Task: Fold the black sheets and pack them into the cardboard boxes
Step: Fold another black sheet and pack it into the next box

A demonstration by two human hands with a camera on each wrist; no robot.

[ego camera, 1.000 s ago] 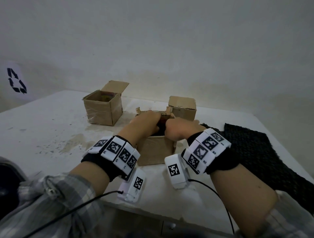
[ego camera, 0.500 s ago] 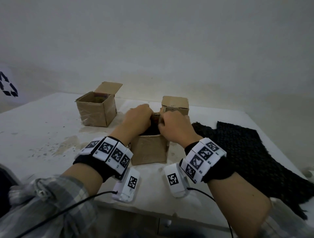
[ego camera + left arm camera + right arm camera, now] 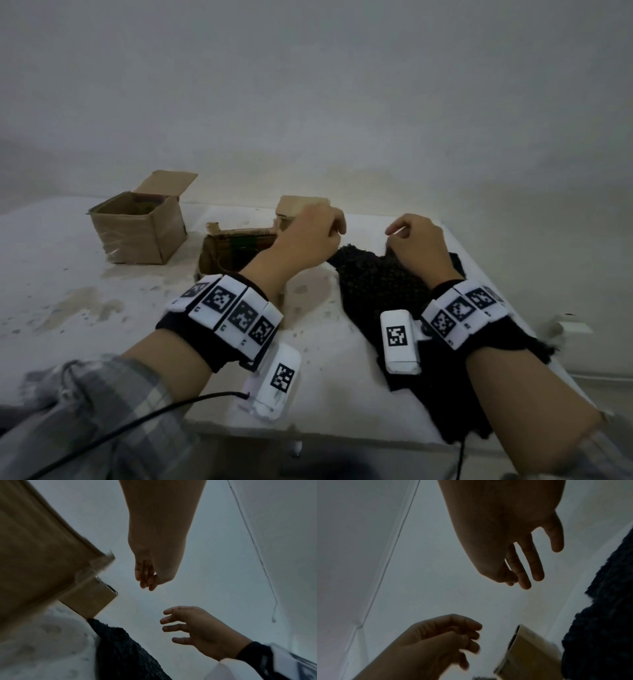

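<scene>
A black knitted sheet (image 3: 373, 287) lies spread on the right part of the white table (image 3: 68, 274). My left hand (image 3: 325, 224) hovers over its far left corner with fingers loosely curled and holds nothing. My right hand (image 3: 406, 234) hovers over the sheet's far edge, fingers relaxed and empty. In the left wrist view the left hand (image 3: 147, 580) and right hand (image 3: 171, 626) are both empty above the sheet (image 3: 123, 649). An open cardboard box (image 3: 236, 251) stands left of the left hand; its inside is dark.
Another open cardboard box (image 3: 137, 229) stands at the back left with a flap raised. A small closed box (image 3: 294, 205) sits behind the left hand. The table's right edge runs close beside the sheet, which hangs over the front edge. A wall stands behind.
Both hands have left the top of the middle box and moved right, over the black sheet. They are apart and empty now. The head view has turned right.
</scene>
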